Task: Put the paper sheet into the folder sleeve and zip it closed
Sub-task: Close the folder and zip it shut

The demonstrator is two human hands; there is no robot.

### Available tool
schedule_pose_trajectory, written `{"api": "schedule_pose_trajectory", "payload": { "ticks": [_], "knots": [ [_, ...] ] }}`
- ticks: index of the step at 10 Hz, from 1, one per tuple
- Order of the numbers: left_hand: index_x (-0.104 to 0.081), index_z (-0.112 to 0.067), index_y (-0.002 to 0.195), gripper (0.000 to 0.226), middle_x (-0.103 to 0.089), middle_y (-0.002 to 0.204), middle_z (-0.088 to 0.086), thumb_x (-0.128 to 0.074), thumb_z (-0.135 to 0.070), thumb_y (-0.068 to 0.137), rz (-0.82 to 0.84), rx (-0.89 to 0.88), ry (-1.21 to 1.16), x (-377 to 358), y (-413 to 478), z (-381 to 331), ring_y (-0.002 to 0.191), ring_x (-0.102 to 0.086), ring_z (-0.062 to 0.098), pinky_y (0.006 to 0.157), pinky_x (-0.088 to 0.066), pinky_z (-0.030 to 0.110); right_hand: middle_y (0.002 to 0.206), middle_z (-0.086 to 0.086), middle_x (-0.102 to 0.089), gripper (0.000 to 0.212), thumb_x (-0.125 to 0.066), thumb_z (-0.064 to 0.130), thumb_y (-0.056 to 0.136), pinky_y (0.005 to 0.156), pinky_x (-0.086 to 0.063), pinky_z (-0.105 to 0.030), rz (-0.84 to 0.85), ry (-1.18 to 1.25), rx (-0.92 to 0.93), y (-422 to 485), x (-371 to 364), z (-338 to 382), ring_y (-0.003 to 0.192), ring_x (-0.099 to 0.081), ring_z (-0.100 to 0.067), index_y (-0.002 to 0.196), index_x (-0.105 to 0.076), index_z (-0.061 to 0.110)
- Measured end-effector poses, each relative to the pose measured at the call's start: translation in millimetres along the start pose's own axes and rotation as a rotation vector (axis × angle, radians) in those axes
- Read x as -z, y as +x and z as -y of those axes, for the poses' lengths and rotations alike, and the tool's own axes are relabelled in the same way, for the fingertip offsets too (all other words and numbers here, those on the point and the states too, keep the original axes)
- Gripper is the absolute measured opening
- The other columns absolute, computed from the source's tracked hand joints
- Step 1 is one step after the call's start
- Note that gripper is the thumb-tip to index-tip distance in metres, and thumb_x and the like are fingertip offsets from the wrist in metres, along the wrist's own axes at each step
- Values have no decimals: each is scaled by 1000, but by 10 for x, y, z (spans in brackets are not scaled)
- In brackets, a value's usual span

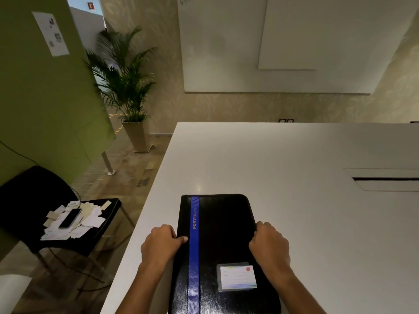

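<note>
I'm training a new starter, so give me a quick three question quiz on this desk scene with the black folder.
1. True or false: the black folder lies closed on the white table.
2. Which hand rests its thumb near the blue stripe?
3. Multiple choice: the phone lies on A) the table, B) paper scraps on the black chair, C) the folder.

Key: 1 true; 2 the left hand, while the right hand holds the opposite edge; 3 B.

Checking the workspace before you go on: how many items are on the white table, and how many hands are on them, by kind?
Black portfolio folder: 1, lying closed on the white table
Hands: 2, left hand at the folder's left edge, right hand at its right edge
Loose paper sheets on the table: 0 visible
Total: 3
</note>
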State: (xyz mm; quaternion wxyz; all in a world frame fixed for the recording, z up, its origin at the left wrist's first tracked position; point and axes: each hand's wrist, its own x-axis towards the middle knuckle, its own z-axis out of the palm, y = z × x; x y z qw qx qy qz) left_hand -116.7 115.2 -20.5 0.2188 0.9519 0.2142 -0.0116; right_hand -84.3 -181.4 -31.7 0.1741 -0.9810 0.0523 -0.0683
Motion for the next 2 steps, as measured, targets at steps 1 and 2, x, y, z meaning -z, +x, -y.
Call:
{"api": "schedule_pose_trajectory", "payload": {
  "ticks": [1,2],
  "knots": [
    [-62,-28,119,53,-70,107,-8,-80,-67,87,-150,-81,12,60,51,-127,88,-67,11,63,-44,25,101,3,-69,14,-57,29,107,62,-37,-28,-51,-142,69,55,95,28,77,-58,-19,104,-68,20],
    [-56,-27,144,62,-62,137,-3,-74,-60,95,-323,-270,-60,206,181,-412,120,-62,17,77,-51,30,98,-6,-72,18,-69,30,102,56,-49,-36,-167,-173,151,219,258,113,84,-68,-29,104,-74,13]
  ]
}}
